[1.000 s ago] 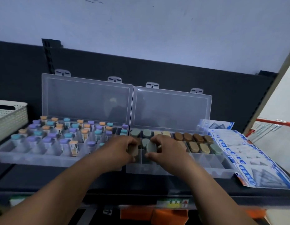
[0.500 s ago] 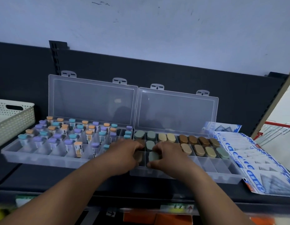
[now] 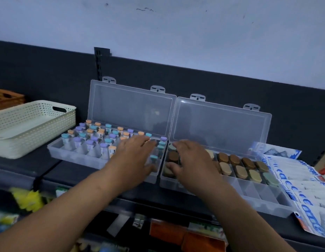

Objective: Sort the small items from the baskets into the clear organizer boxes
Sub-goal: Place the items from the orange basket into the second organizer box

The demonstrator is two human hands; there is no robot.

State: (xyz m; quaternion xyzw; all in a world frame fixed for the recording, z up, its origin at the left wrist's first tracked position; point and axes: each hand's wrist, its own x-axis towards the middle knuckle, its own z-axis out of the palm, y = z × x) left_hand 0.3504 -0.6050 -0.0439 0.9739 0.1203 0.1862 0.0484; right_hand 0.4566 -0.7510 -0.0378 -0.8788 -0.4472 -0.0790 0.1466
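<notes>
Two clear organizer boxes stand side by side on a dark shelf, lids up. The left box holds several small bottles with teal, purple and orange caps. The right box holds several oval pieces in brown, tan and grey-green. My left hand hovers over the right end of the left box, fingers spread and holding nothing. My right hand lies over the left end of the right box, fingers extended above the oval pieces, thumb near a brown one.
A cream perforated basket sits left of the boxes, a brown woven basket behind it. White and blue packets lie to the right. A lower shelf with orange and yellow goods shows below.
Both hands let go of the oval pieces they were setting in the right box and opened. My left hand shifted left over the bottle box. The camera turned left, showing the cream basket.
</notes>
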